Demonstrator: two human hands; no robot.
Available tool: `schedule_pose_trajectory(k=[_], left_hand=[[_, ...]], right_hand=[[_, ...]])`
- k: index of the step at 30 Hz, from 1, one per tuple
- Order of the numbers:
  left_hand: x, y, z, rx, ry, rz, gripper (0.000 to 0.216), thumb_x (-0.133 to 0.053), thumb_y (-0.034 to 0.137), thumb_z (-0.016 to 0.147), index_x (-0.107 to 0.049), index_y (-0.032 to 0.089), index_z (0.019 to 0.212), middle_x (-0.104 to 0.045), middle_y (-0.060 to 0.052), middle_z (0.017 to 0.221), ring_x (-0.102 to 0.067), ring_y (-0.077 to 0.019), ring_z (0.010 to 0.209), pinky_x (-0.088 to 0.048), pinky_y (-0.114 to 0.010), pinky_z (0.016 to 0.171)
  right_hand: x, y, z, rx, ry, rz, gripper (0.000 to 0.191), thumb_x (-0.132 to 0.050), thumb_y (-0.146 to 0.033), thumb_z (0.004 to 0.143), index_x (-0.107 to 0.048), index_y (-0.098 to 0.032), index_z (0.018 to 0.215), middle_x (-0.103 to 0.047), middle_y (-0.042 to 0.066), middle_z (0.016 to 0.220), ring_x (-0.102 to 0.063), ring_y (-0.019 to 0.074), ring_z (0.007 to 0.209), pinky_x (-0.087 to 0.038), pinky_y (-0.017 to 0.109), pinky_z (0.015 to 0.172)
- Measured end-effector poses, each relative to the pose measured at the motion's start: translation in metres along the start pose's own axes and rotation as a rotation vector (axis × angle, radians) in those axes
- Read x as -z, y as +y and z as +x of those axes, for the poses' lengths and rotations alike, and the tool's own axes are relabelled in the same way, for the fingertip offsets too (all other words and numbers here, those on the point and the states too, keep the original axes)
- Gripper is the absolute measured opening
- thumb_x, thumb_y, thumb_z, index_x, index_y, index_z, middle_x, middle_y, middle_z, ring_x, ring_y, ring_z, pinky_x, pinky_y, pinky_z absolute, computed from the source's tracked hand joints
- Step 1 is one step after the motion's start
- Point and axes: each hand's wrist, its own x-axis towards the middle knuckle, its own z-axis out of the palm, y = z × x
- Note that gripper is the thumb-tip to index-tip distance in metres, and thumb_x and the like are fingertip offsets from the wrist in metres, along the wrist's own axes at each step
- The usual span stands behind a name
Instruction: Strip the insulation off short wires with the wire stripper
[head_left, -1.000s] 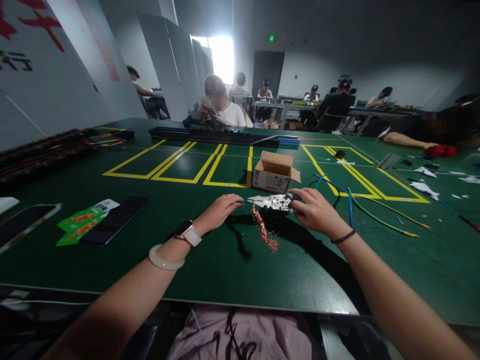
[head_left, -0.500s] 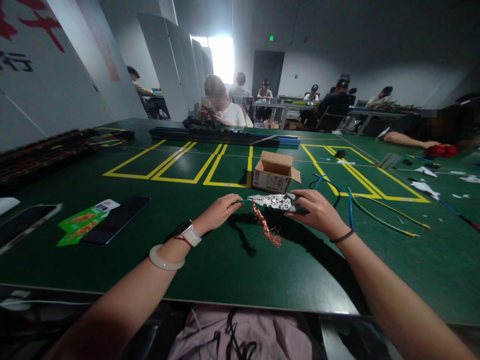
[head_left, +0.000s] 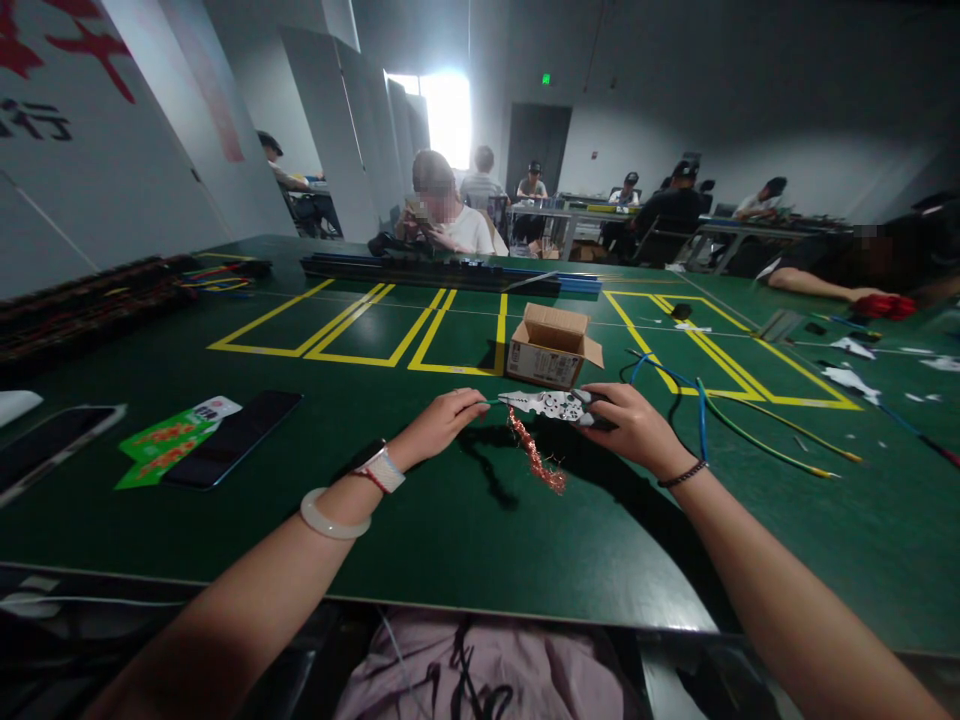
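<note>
Between the fingertips of my left hand (head_left: 444, 422) is a thin green wire (head_left: 493, 402), whose end meets the jaw tip of a wire stripper (head_left: 551, 403). My right hand (head_left: 634, 425) is wrapped round the stripper's dark handles. A frayed bundle of bare copper strands (head_left: 535, 452) hangs down below the jaws; how it joins the wire is too small to tell. A small open cardboard box (head_left: 544, 360) stands just behind the stripper on the green table (head_left: 420, 540).
Blue wire (head_left: 703, 420) and green-yellow wires (head_left: 765, 440) lie right of my right hand. Phones, one of them dark (head_left: 236, 440), and green packets (head_left: 161, 445) lie at left. Dark rails (head_left: 420, 270) run along the back. A person (head_left: 457, 215) sits opposite; another's arm (head_left: 817, 283) rests at right.
Almost nothing differs. The stripper's handles look slightly closer together in my right hand, and the whole view has shifted a little.
</note>
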Motion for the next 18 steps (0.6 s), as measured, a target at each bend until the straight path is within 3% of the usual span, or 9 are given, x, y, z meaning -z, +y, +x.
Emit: schedule_pose_trajectory(k=[9, 18], left_hand=[[0.0016, -0.0014, -0.0004, -0.008, 0.017, 0.014, 0.032, -0.039, 0.039, 0.098, -0.060, 0.018, 0.087, -0.058, -0.003, 0.085, -0.055, -0.0187, 0.083, -0.043, -0.031, 0.078], [0.0026, -0.0024, -0.0024, -0.057, -0.012, 0.123, 0.030, -0.039, 0.038, 0.099, -0.062, 0.018, 0.092, -0.057, -0.003, 0.088, -0.054, -0.0190, 0.086, -0.042, -0.031, 0.078]], right_hand=[[0.0022, 0.0016, 0.0008, -0.004, 0.027, -0.038, 0.020, -0.062, -0.026, 0.079, -0.064, -0.017, 0.098, -0.059, 0.017, 0.125, -0.056, 0.0293, 0.114, -0.048, 0.050, 0.093], [0.0043, -0.0006, 0.0032, -0.034, -0.043, -0.090, 0.017, -0.063, -0.024, 0.075, -0.061, -0.020, 0.092, -0.059, 0.014, 0.121, -0.055, 0.0295, 0.112, -0.043, 0.053, 0.098]])
